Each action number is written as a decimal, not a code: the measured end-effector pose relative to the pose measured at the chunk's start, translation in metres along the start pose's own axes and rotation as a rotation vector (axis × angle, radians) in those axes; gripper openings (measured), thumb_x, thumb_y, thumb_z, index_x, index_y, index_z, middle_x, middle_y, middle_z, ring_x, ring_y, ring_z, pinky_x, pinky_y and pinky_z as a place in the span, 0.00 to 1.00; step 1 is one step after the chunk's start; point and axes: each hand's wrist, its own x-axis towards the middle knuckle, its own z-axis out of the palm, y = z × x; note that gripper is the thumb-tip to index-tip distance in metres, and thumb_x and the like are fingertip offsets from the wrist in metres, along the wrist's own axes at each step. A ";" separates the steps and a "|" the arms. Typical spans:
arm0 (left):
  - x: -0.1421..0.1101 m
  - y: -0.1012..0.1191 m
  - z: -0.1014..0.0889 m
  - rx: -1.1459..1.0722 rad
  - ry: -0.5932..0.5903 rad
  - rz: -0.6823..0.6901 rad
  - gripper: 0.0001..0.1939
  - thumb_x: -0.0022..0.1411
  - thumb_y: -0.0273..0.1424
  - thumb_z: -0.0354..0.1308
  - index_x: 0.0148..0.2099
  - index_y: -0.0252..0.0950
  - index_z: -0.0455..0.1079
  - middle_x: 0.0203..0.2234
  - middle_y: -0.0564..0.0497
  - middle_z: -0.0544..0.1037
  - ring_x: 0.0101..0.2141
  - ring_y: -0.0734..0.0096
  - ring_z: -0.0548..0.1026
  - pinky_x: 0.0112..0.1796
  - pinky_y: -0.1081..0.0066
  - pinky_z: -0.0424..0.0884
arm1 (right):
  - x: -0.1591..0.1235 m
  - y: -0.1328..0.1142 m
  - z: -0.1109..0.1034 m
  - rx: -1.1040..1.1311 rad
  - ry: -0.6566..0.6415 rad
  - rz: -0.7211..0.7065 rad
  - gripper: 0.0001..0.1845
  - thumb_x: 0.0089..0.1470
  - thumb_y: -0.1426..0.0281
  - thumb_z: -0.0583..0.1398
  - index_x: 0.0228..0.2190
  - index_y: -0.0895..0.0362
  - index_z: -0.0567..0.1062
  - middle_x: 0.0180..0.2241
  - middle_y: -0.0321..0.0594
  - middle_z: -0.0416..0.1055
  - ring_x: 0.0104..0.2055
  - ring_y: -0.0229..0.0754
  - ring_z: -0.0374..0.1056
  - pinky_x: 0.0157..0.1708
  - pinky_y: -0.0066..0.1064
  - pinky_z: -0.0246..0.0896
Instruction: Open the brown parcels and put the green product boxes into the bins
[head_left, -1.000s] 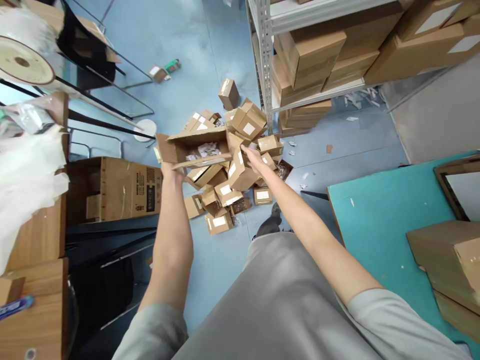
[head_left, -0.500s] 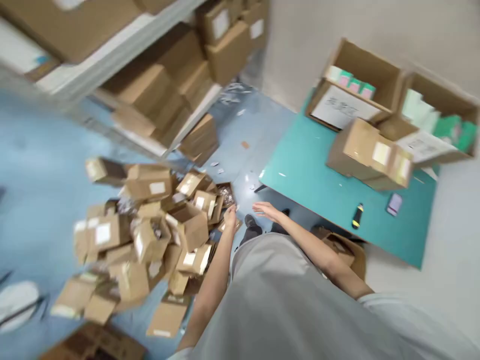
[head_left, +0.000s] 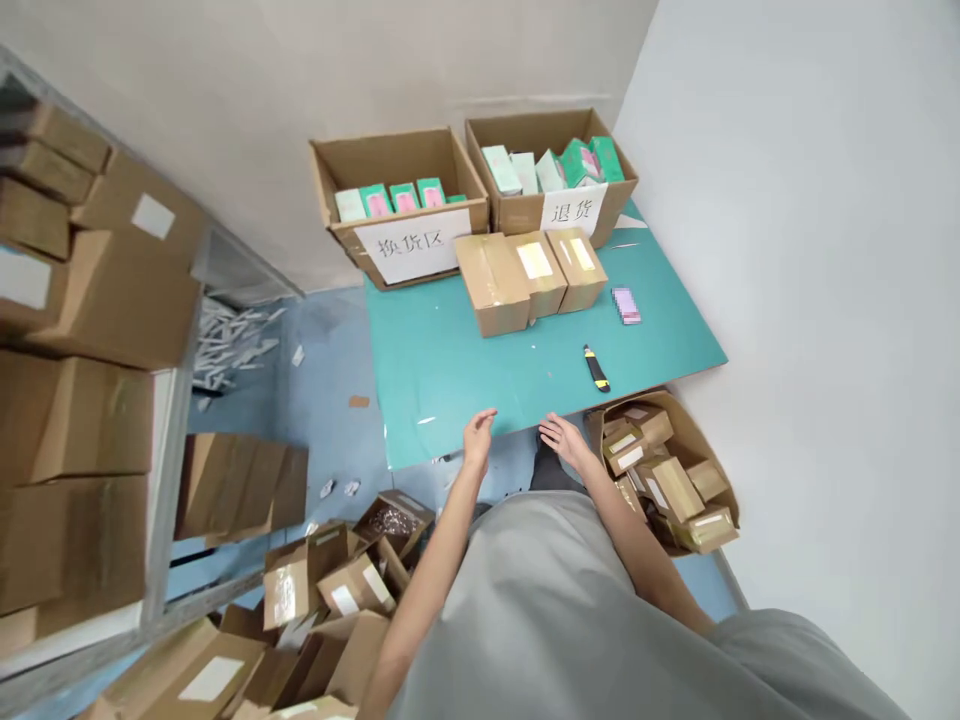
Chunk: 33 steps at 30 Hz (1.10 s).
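Note:
My left hand (head_left: 478,437) hovers at the near edge of the green tabletop (head_left: 427,360), fingers loosely bent and apart, with nothing visible in it. To its right, my right hand (head_left: 566,440) is held over the same edge, its fingers stretched out and holding nothing. A black and yellow utility knife (head_left: 597,369) lies on the table, the nearest item to my right hand. Beyond it is a small purple, phone-like item (head_left: 625,306). Three closed cardboard boxes (head_left: 491,285) stand side by side farther back, two of them with labels showing on top.
Two open cartons, left (head_left: 337,228) and right (head_left: 517,212), hold green and white boxes at the back. A large carton (head_left: 716,480) of small parcels stands at lower right. Opened boxes (head_left: 352,590) litter the floor at lower left, beside a loaded shelf (head_left: 176,430).
My view has swung right, from the floor pile toward the table. My hands, before beside the table near the pile, are now at its front edge.

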 end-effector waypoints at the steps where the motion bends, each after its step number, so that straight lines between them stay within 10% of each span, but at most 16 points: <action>1: 0.003 0.005 0.015 0.011 -0.019 -0.001 0.08 0.61 0.33 0.64 0.41 0.39 0.83 0.50 0.40 0.89 0.58 0.51 0.83 0.67 0.50 0.71 | 0.010 -0.009 -0.005 -0.001 0.014 -0.021 0.19 0.59 0.51 0.71 0.44 0.50 0.80 0.54 0.52 0.85 0.59 0.52 0.82 0.63 0.49 0.78; 10: 0.045 0.054 0.131 0.085 -0.077 0.006 0.08 0.61 0.36 0.67 0.30 0.41 0.78 0.51 0.40 0.90 0.61 0.48 0.83 0.69 0.48 0.68 | 0.138 -0.153 -0.022 -0.122 0.138 -0.261 0.37 0.51 0.47 0.73 0.57 0.54 0.82 0.71 0.55 0.73 0.75 0.60 0.67 0.75 0.51 0.62; 15: 0.060 0.074 0.170 0.082 -0.069 0.031 0.08 0.62 0.36 0.65 0.30 0.41 0.77 0.53 0.41 0.89 0.61 0.47 0.82 0.69 0.48 0.68 | 0.202 -0.253 -0.005 -0.600 0.267 -0.579 0.50 0.56 0.48 0.73 0.70 0.59 0.73 0.80 0.62 0.54 0.84 0.62 0.45 0.82 0.53 0.42; 23: 0.067 0.089 0.175 0.111 -0.058 0.040 0.11 0.65 0.39 0.67 0.30 0.42 0.77 0.51 0.41 0.89 0.60 0.46 0.83 0.68 0.47 0.70 | 0.263 -0.324 0.018 -1.026 0.349 -0.488 0.67 0.60 0.41 0.70 0.81 0.66 0.52 0.84 0.72 0.29 0.86 0.70 0.22 0.80 0.68 0.33; 29: 0.081 0.100 0.164 0.121 -0.062 0.068 0.12 0.66 0.38 0.67 0.30 0.42 0.77 0.50 0.40 0.89 0.59 0.47 0.84 0.68 0.47 0.70 | 0.274 -0.336 0.019 -1.032 0.415 -0.401 0.60 0.56 0.47 0.74 0.75 0.65 0.61 0.83 0.78 0.31 0.85 0.77 0.32 0.76 0.71 0.45; 33: 0.088 0.107 0.164 0.114 -0.090 0.129 0.12 0.65 0.38 0.67 0.29 0.42 0.77 0.47 0.41 0.90 0.55 0.46 0.86 0.65 0.46 0.72 | 0.271 -0.361 0.028 -1.129 0.407 -0.325 0.63 0.46 0.53 0.80 0.71 0.70 0.64 0.76 0.86 0.51 0.80 0.79 0.47 0.75 0.66 0.47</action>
